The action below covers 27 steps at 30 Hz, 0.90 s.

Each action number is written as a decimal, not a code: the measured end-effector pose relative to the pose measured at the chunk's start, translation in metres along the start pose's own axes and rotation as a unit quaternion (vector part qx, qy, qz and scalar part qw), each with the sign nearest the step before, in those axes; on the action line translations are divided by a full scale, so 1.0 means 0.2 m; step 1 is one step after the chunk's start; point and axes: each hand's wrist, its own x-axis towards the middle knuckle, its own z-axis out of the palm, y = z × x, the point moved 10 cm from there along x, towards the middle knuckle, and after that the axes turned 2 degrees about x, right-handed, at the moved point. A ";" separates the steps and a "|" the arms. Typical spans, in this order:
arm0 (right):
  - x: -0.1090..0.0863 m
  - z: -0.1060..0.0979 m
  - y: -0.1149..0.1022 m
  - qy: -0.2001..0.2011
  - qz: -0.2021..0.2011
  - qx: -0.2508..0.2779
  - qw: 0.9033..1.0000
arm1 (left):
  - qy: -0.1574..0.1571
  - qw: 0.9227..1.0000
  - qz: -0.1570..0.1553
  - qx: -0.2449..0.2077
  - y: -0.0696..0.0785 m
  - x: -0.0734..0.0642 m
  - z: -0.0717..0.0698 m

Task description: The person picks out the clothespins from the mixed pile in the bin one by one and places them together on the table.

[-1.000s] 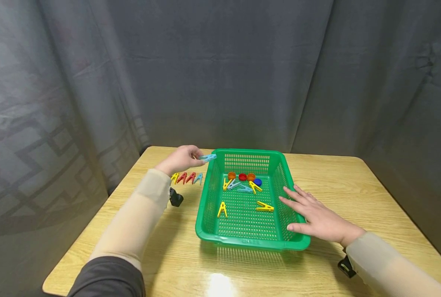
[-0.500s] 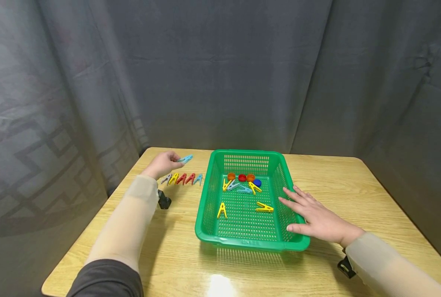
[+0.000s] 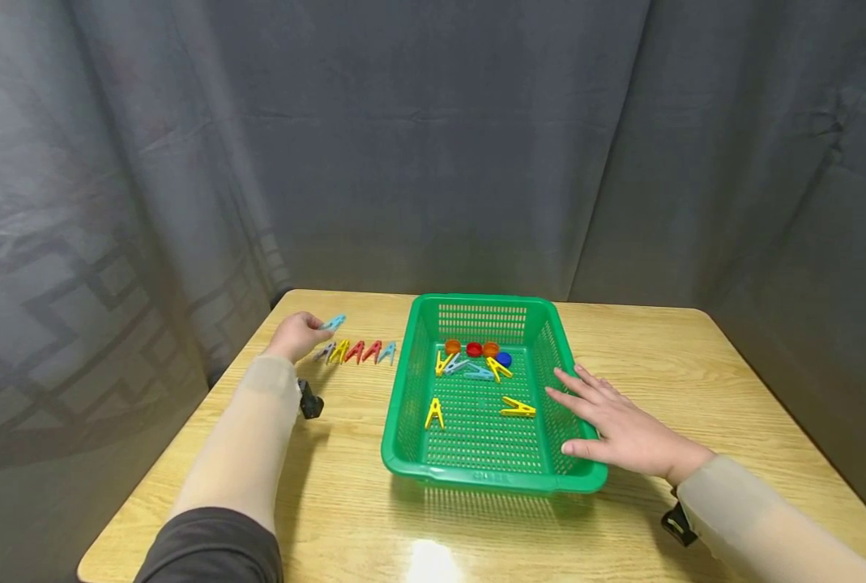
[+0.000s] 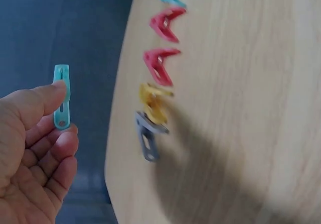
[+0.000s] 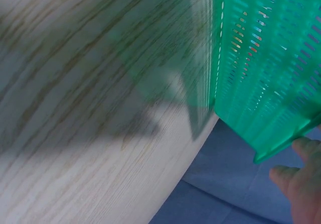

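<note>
My left hand [image 3: 297, 334] pinches a light blue clothespin [image 4: 62, 97] between thumb and fingers, above the far left of the table. Just below it a row of clothespins lies on the wood: a grey one [image 4: 148, 136], a yellow one [image 4: 153, 102], two red ones [image 3: 363, 351] and a light blue one [image 3: 386, 351]. My right hand [image 3: 622, 425] rests on the right rim of the green basket [image 3: 396, 421], its fingers spread over the edge. Inside the basket lie several yellow clothespins [image 3: 518, 407] and two pale blue ones [image 3: 479, 372].
Near the basket's far wall sit two orange caps [image 3: 452, 346], a red cap [image 3: 474, 349] and a blue cap [image 3: 504, 359]. The wooden table [image 3: 345, 502] carries everything. Grey curtains [image 3: 418, 146] hang behind it and at both sides.
My left hand has carried the light blue clothespin leftward from the basket's far left corner, to the left end of the row, and lower. The right hand stays on the rim.
</note>
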 end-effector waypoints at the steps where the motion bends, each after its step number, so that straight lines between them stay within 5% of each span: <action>1: 0.00 0.00 0.00 0.001 -0.001 -0.001 1.000 | 0.004 1.000 -0.006 0.001 -0.02 0.00 0.00; 9: 0.00 0.00 -0.01 0.003 -0.004 -0.002 1.000 | 0.031 0.999 -0.032 0.030 -0.14 0.01 -0.02; 27: 0.00 0.01 0.00 0.004 -0.010 -0.010 1.000 | 0.052 0.994 -0.063 0.069 -0.25 0.01 0.00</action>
